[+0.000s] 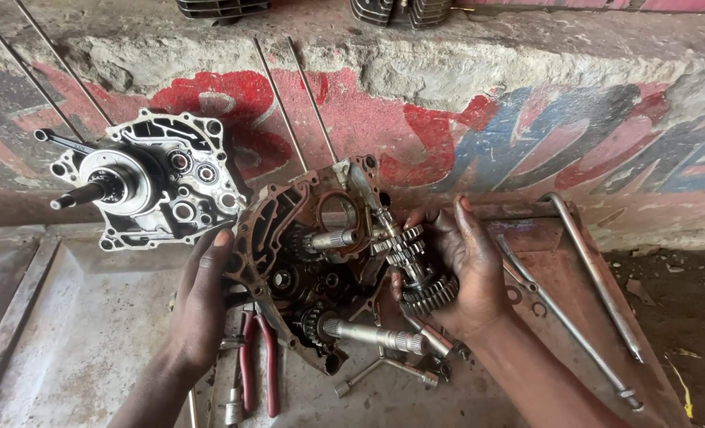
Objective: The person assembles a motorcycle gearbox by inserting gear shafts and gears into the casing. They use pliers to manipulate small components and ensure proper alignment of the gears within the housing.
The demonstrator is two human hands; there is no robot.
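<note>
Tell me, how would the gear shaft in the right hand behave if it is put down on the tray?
The gear shaft looks like oily metal, so probably slippery and heavy. Being round, it may roll on the flat tray.
</note>
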